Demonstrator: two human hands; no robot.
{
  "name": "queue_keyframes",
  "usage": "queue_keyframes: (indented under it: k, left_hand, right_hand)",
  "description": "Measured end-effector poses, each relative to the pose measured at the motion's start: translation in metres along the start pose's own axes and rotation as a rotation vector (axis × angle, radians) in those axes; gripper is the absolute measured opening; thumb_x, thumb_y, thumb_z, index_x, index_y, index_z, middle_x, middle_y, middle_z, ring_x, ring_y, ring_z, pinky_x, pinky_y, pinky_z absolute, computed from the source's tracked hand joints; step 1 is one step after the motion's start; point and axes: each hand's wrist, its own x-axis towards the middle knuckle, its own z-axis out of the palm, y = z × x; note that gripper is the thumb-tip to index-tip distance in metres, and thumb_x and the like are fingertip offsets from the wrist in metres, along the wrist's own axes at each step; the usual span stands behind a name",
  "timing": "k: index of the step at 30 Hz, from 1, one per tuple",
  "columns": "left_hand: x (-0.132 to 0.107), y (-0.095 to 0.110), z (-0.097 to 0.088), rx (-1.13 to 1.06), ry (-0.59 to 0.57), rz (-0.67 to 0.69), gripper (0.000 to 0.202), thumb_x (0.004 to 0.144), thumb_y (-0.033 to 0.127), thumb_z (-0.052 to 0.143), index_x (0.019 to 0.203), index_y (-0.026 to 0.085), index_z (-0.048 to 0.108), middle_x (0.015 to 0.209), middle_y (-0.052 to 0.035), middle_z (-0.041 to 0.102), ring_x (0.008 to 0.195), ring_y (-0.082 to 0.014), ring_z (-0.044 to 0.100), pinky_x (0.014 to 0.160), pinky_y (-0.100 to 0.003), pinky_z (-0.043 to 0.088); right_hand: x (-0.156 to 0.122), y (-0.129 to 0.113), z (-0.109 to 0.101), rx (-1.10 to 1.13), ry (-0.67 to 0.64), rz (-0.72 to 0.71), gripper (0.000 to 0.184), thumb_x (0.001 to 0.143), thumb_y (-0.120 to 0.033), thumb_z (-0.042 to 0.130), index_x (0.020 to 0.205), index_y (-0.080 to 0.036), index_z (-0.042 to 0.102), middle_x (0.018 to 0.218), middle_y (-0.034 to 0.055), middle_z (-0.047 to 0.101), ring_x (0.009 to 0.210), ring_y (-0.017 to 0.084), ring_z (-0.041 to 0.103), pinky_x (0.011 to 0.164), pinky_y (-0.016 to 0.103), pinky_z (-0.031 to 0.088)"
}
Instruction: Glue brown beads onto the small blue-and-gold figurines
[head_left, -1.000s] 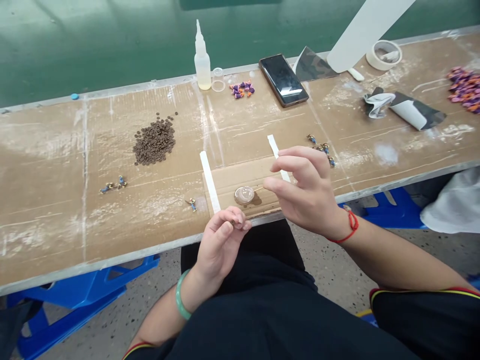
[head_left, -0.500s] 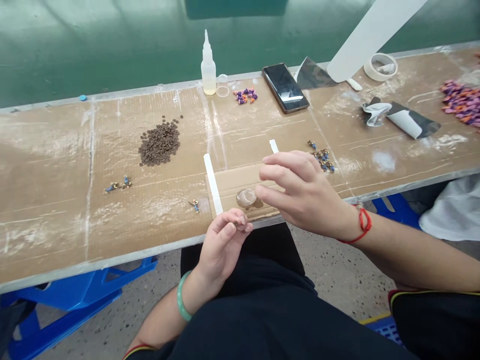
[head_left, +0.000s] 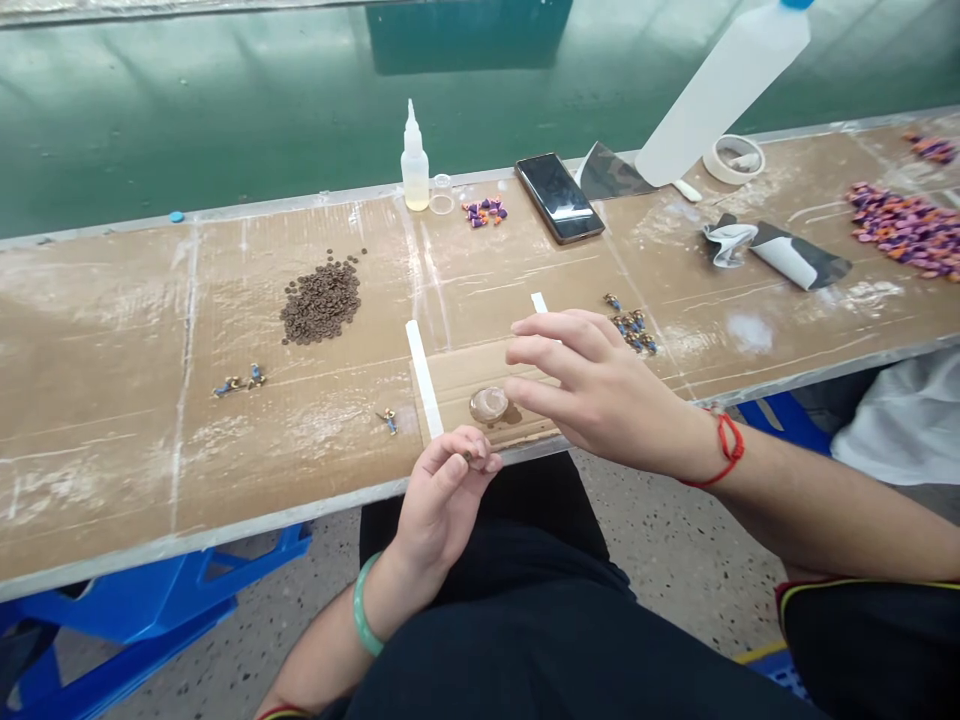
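My left hand (head_left: pixel 442 495) is at the table's front edge, its thumb and fingers pinched on a tiny brown piece (head_left: pixel 470 456). My right hand (head_left: pixel 596 390) hovers over a raised cardboard sheet (head_left: pixel 480 370), its fingers apart and holding nothing. Its fingertips are just right of a round, glossy tan blob (head_left: pixel 489 405) on that sheet. A white paper strip (head_left: pixel 424 380) lies left of the sheet, and a second white strip (head_left: pixel 538 302) is mostly hidden behind my right hand. A heap of small brown rings (head_left: pixel 321 303) sits further left.
Tiny blue-and-gold figures (head_left: pixel 634 332) lie beyond my right hand. Further back stand a glue bottle (head_left: pixel 414 170), a phone (head_left: pixel 559 197), purple-orange pieces (head_left: pixel 907 230), a tape roll (head_left: pixel 733 160) and a large plastic squeeze bottle (head_left: pixel 720 95). A blue stool (head_left: pixel 135 600) stands below the table edge.
The view has tilted, so the table sits lower in the picture. My right hand has drifted left and now covers more of the far white strip. My left hand keeps its pinch.
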Motion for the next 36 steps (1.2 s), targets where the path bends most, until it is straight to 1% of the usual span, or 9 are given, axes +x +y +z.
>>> queue_keyframes:
  k: [18, 22, 24, 25, 27, 29, 30, 33, 36]
  left_hand:
    - [-0.001, 0.000, 0.001, 0.024, 0.023, -0.003, 0.031, 0.068, 0.043, 0.091, 0.073, 0.020, 0.070, 0.080, 0.0004, 0.052, 0.074, -0.0118, 0.046, 0.076, -0.031, 0.049]
    - [-0.001, -0.002, -0.002, 0.003, 0.012, 0.003, 0.031, 0.070, 0.042, 0.090, 0.073, 0.020, 0.069, 0.080, 0.0003, 0.052, 0.073, -0.0117, 0.046, 0.076, -0.031, 0.048]
    - [0.000, -0.003, -0.003, -0.013, 0.014, -0.003, 0.031, 0.069, 0.042, 0.090, 0.073, 0.019, 0.070, 0.079, 0.0001, 0.052, 0.073, -0.0116, 0.046, 0.076, -0.031, 0.048]
    - [0.000, -0.003, -0.004, -0.022, 0.015, -0.006, 0.031, 0.069, 0.042, 0.091, 0.073, 0.019, 0.070, 0.079, 0.0000, 0.052, 0.073, -0.0115, 0.046, 0.076, -0.031, 0.047]
    - [0.001, -0.004, -0.005, -0.044, 0.012, -0.012, 0.032, 0.068, 0.042, 0.091, 0.073, 0.019, 0.071, 0.080, -0.0001, 0.051, 0.073, -0.0111, 0.045, 0.075, -0.030, 0.047]
    - [0.002, -0.003, -0.005, -0.062, 0.009, -0.018, 0.031, 0.067, 0.041, 0.092, 0.072, 0.018, 0.071, 0.079, -0.0001, 0.051, 0.072, -0.0109, 0.045, 0.075, -0.029, 0.046]
    - [0.002, -0.003, -0.005, -0.068, 0.008, -0.020, 0.031, 0.067, 0.041, 0.092, 0.072, 0.018, 0.071, 0.079, -0.0001, 0.051, 0.072, -0.0109, 0.045, 0.075, -0.029, 0.046]
    - [0.002, -0.003, -0.006, -0.076, -0.001, -0.032, 0.030, 0.067, 0.040, 0.093, 0.072, 0.019, 0.072, 0.079, -0.0002, 0.051, 0.072, -0.0109, 0.045, 0.075, -0.028, 0.045]
    - [0.001, -0.002, -0.007, -0.087, -0.017, -0.034, 0.029, 0.068, 0.041, 0.092, 0.072, 0.019, 0.073, 0.079, -0.0001, 0.051, 0.072, -0.0108, 0.045, 0.075, -0.029, 0.045]
  right_hand:
    - [0.003, 0.000, -0.006, 0.042, -0.032, -0.040, 0.024, 0.093, 0.001, 0.048, 0.093, -0.016, 0.065, 0.104, 0.0079, 0.067, 0.117, 0.024, 0.054, 0.095, 0.039, 0.045]
    - [0.003, 0.014, -0.012, -0.036, -0.048, -0.045, 0.023, 0.098, -0.003, 0.047, 0.090, -0.017, 0.064, 0.097, 0.0065, 0.069, 0.107, 0.022, 0.057, 0.092, 0.038, 0.045]
    - [0.005, 0.035, -0.009, -0.007, 0.033, 0.047, 0.020, 0.098, -0.006, 0.050, 0.090, -0.019, 0.062, 0.090, 0.0040, 0.068, 0.099, 0.021, 0.058, 0.085, 0.036, 0.044]
    - [0.008, 0.048, -0.004, 0.063, 0.118, 0.152, 0.016, 0.097, -0.009, 0.055, 0.088, -0.020, 0.061, 0.085, 0.0024, 0.066, 0.094, 0.020, 0.057, 0.082, 0.036, 0.043]
    - [0.020, 0.076, 0.012, 0.173, 0.194, 0.304, 0.014, 0.097, -0.018, 0.058, 0.084, -0.021, 0.058, 0.078, 0.0015, 0.062, 0.083, 0.019, 0.055, 0.078, 0.036, 0.044]
    - [0.041, 0.101, 0.035, 0.820, 0.312, 0.924, 0.021, 0.095, -0.020, 0.061, 0.076, -0.021, 0.051, 0.077, 0.0012, 0.058, 0.080, 0.017, 0.056, 0.077, 0.033, 0.044]
    - [0.054, 0.112, 0.048, 0.937, 0.328, 1.047, 0.022, 0.101, -0.026, 0.051, 0.081, -0.021, 0.047, 0.084, 0.0023, 0.059, 0.078, 0.016, 0.059, 0.070, 0.031, 0.044]
    - [0.098, 0.138, 0.083, 1.142, 0.306, 1.253, 0.021, 0.106, -0.024, 0.029, 0.087, -0.021, 0.038, 0.098, 0.0061, 0.062, 0.075, 0.013, 0.065, 0.059, 0.025, 0.043]
    - [0.139, 0.156, 0.108, 1.276, 0.269, 1.430, 0.017, 0.106, -0.020, 0.027, 0.096, -0.021, 0.041, 0.099, 0.0076, 0.062, 0.072, 0.013, 0.067, 0.057, 0.023, 0.045]
